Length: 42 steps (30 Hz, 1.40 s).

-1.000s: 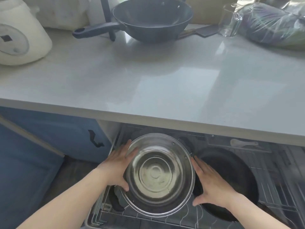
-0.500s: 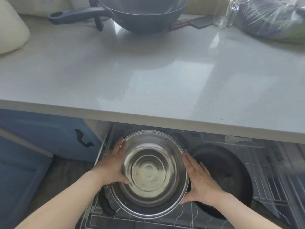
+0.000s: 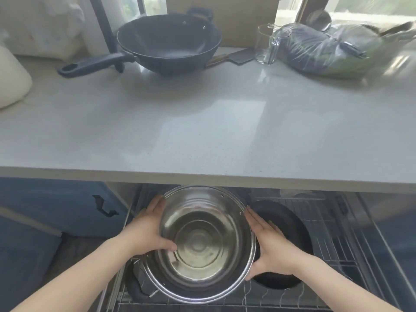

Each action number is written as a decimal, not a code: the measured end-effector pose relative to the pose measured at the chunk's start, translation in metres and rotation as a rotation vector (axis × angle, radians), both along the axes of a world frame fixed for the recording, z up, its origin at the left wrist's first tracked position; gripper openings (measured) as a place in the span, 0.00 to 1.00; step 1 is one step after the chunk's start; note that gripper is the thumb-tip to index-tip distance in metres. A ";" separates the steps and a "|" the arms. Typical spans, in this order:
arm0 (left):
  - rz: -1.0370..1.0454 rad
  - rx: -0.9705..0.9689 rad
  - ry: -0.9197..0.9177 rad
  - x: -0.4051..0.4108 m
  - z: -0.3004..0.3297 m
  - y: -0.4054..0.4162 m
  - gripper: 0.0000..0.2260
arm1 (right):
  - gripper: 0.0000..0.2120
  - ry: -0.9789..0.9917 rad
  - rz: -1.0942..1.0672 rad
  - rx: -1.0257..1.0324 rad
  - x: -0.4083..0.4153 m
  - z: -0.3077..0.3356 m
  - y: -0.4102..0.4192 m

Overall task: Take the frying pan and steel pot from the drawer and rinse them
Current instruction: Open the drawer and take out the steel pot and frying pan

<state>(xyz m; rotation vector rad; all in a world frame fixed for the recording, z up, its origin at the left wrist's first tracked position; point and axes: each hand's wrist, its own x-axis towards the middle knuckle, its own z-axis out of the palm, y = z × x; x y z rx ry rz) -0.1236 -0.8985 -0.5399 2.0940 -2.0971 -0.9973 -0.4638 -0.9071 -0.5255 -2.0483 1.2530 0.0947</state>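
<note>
Head view, downward (near drawer (image 3: 337, 255))

A home kitchen: wok (image 3: 168, 45) on countertop (image 3: 202, 131), wire pan drawer (image 3: 337, 255).

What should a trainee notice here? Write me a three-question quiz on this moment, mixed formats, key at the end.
1. True or false: the steel pot already stands on the countertop.
2. Multiple choice: what lies in the drawer rack just right of the pot? A) a glass jug B) a dark frying pan C) a cleaver
3. Short answer: how do the left hand and right hand hold the pot?

Key
1. False; it is held over the open drawer, below the counter edge.
2. B, the dark frying pan.
3. One on each side: the left thumb hooks over the rim, and the right palm presses the outer wall.
</note>
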 end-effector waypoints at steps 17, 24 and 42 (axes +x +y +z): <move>0.000 0.082 0.043 -0.035 0.135 0.060 0.69 | 0.69 -0.017 0.033 -0.013 -0.041 0.108 0.056; 0.020 0.113 0.037 -0.053 0.160 0.091 0.64 | 0.67 -0.011 0.079 -0.004 -0.062 0.146 0.078; 0.016 -0.182 0.075 -0.082 0.229 -0.025 0.69 | 0.69 -0.006 -0.032 -0.199 -0.086 0.202 -0.013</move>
